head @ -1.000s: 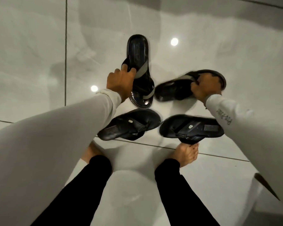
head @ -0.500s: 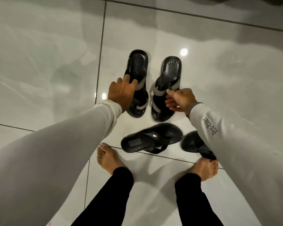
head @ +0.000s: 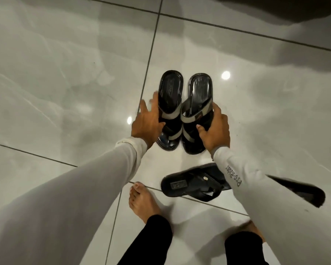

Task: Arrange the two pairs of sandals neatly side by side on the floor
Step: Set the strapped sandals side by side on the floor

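Both arms reach forward and down in pale sleeves: the left hand (head: 148,121) has its fingers spread along the outer edge of the left strapped sandal (head: 169,109), thumb on its strap, while the right hand (head: 215,131) cups the outer edge of the right strapped sandal (head: 196,115), thumb pressed on its front. These two lie parallel, just beside each other, on the glossy tile floor (head: 65,92). Nearer the bare foot (head: 141,201), a black thong sandal (head: 193,183) lies crosswise, partly under the right sleeve (head: 256,190).
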Motion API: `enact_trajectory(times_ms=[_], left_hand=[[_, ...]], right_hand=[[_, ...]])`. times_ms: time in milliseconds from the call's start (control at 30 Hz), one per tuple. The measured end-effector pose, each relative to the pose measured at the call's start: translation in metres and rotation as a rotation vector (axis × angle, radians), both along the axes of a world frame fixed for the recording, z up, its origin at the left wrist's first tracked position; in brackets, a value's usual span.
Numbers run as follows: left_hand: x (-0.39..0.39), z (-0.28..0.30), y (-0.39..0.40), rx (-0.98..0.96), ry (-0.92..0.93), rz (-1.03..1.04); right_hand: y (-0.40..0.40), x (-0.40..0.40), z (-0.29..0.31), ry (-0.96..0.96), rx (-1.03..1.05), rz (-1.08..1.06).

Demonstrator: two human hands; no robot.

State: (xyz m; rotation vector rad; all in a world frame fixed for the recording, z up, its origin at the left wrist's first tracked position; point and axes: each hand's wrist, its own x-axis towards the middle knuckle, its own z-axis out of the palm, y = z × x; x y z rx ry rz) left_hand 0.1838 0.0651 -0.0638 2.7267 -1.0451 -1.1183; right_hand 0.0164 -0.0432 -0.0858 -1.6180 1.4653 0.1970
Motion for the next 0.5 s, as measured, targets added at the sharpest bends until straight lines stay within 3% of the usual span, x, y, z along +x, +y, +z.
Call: enact_trajectory(times_ms=[100, 233, 333, 500], left_hand=[[-0.007, -0.008, 0.015, 0.053, 0.155, 0.194], [-0.02, -0.021, 0.019, 0.064, 0.357, 0.366], [-0.015, -0.027, 0.011, 0.066, 0.354, 0.391], [0.015, -0.028, -0.007, 0.078, 0.272, 0.26]], right_hand=[[0.029, -0.002, 0.002, 0.148, -0.002, -0.075], [0.054, 0.003, 0.0, 0.018, 0.093, -0.064], [0.047, 0.02, -0.004, 0.011, 0.082, -0.013], [0.024, 0.048, -0.008, -0.064, 0.112, 0.002]])
